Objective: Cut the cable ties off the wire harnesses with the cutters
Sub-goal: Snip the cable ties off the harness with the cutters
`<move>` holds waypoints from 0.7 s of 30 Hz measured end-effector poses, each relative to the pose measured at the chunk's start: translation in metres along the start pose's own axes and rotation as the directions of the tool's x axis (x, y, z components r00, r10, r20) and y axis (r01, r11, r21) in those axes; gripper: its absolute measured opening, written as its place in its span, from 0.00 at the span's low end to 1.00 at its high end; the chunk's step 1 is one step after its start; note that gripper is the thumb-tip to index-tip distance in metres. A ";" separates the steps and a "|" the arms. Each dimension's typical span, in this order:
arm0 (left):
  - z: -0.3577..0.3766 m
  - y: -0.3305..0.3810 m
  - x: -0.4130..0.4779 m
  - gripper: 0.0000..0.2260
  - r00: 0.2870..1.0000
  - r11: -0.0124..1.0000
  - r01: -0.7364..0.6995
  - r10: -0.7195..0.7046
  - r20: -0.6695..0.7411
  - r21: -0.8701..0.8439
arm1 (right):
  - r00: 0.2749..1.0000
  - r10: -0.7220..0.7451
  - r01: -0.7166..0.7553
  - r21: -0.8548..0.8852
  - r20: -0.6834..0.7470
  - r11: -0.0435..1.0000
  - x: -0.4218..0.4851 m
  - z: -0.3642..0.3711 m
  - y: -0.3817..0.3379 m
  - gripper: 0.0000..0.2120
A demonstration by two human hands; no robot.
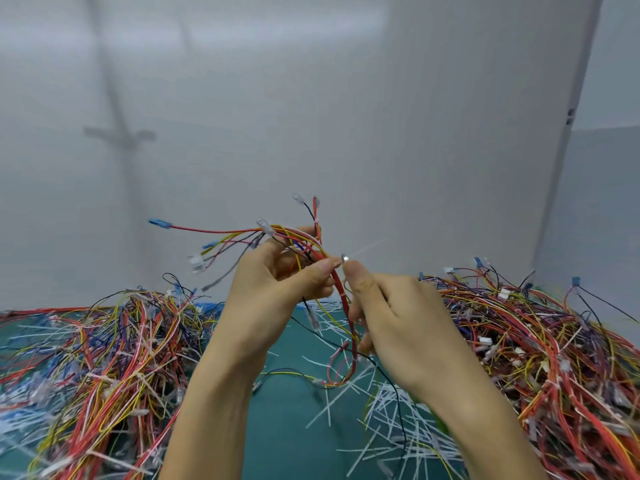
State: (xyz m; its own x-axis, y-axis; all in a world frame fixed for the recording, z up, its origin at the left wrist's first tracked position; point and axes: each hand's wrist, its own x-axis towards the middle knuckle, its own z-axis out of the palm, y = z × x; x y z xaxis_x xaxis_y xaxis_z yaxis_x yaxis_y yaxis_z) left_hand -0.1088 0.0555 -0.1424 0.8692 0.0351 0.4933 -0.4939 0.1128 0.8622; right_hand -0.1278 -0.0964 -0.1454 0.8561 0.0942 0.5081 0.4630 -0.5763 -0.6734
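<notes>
Left hand point(277, 282) grips the wire harness point(343, 296); right hand point(391, 313) pinches a cable tie point(345, 259).

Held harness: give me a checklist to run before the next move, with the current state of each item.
1. Harness secured: ok, the left hand grips it, raised above the mat.
2. Cable tie controlled: ok, the right hand pinches it near its head.
3. That tie free of the wires: cannot tell, blurred.
4. Cutters located: cannot tell, none plainly in view.
5. Harness tie-free: not ok, a white band rings the red wires lower down.
6. Drop spot: ok, cut ties already lie on the mat below.
</notes>
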 end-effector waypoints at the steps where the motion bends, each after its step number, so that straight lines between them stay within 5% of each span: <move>1: 0.000 0.001 0.000 0.18 1.000 1.000 0.008 -0.008 0.014 0.000 | 1.000 -0.005 0.005 -0.019 0.005 1.000 0.000 0.000 0.000 0.38; 21: 0.002 0.003 -0.001 0.14 1.000 0.987 -0.025 0.026 -0.001 0.156 | 0.995 -0.095 0.092 -0.203 -0.007 0.975 0.002 -0.007 0.005 0.36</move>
State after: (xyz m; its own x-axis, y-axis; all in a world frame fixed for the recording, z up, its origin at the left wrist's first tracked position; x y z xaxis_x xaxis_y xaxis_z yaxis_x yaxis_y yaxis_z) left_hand -0.1113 0.0536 -0.1400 0.8562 0.0393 0.5152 -0.5136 -0.0443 0.8569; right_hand -0.1255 -0.1050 -0.1440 0.8063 0.1427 0.5740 0.4835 -0.7181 -0.5007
